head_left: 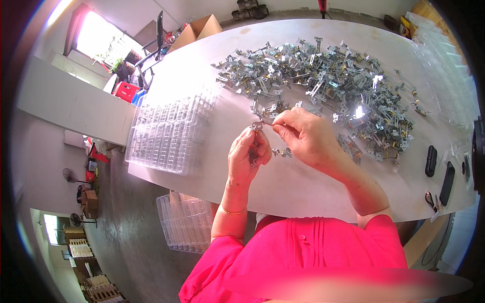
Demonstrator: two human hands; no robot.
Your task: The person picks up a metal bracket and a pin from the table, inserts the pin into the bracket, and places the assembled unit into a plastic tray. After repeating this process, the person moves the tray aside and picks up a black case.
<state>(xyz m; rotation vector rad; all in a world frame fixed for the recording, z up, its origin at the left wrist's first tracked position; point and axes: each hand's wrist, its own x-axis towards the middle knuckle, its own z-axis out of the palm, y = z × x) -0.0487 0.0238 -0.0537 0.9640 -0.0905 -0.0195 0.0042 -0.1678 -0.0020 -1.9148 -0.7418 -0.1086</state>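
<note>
Left hand (247,154) curls around a shiny, angular metal bracket (257,125), raised above the smooth white table (303,197) in the head view; right hand (305,135) is pinched narrow just beside it, though I cannot tell what it grips; beyond lies a jagged metal heap (313,81); ribbed clear plastic trays (169,134) stand left.

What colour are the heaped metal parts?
The metal parts look silvery with some yellow, best in head view.

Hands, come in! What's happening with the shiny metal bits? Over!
Left hand holding small metal part. Right hand close beside it, contact unclear. Nearest clutter: big pile of metal parts on the table, just beyond both hands.
</note>
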